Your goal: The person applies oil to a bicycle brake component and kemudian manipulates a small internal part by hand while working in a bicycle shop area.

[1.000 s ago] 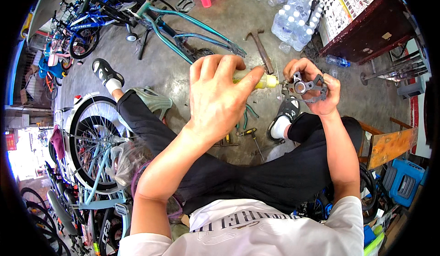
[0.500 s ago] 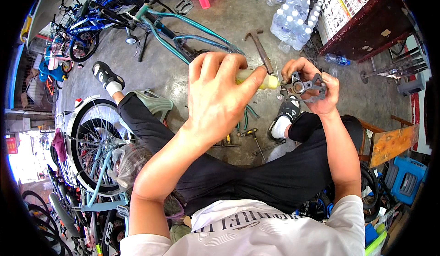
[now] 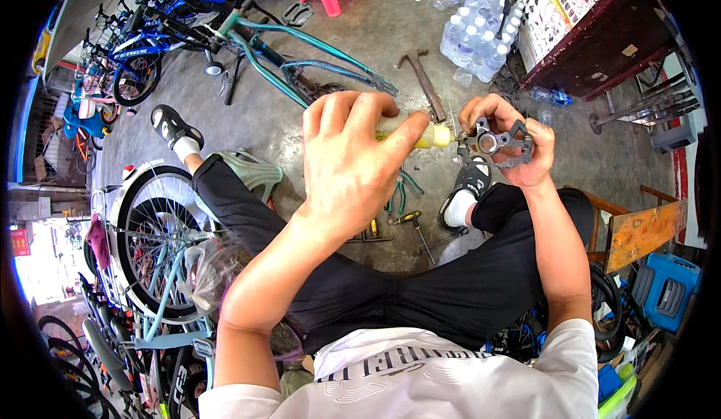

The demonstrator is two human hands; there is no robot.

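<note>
My left hand [image 3: 342,156] is closed around a small squeeze bottle [image 3: 435,136] of yellowish liquid, held on its side. Most of the bottle is hidden behind my fingers. Its thin nozzle points right, at the axle end of a dark bicycle pedal [image 3: 502,146]. The fingers of my right hand [image 3: 536,165] grip the pedal's toothed cage from behind and from the right. Whether the nozzle touches the axle, I cannot tell. Both hands are raised above my lap. Beyond them, a hammer [image 3: 426,82] lies on the concrete floor.
A teal bicycle frame [image 3: 264,70] lies ahead on the left. Pliers [image 3: 405,185] and a yellow-black tool [image 3: 409,218] are on the floor between my legs. Packed water bottles [image 3: 481,32] stand at the far right. A bicycle wheel [image 3: 161,239] is at my left, a wooden stool [image 3: 647,231] at my right.
My left hand has shifted slightly left and down with the bottle, and the nozzle has drawn back a little from the pedal. The right hand and pedal have hardly moved.
</note>
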